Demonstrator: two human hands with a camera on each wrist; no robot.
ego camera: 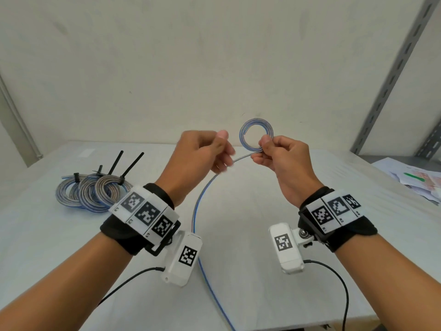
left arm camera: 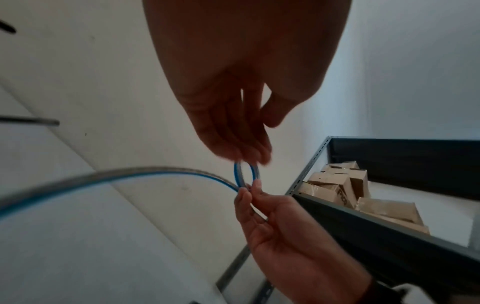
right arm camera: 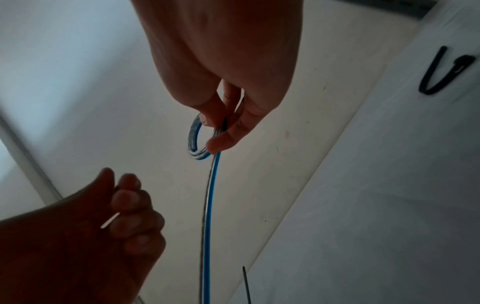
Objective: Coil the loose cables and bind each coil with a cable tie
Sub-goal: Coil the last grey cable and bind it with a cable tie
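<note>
White surface (ego camera: 238,211), carrying three tied coils (ego camera: 93,194) at left; loose cable (ego camera: 198,211), trailed off the near edge; small started coil (ego camera: 255,137), pinched by right hand (ego camera: 284,158); left hand (ego camera: 202,156), curled, grip unclear, so loops may spring open if the pinch is slackened.

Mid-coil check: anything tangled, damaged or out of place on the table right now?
Nothing stands out. The right hand pinches a small neat coil, its free cable trailing off the table's near edge without knots. The left hand is blurred beside it. Bound coils sit tied at the left.
</note>
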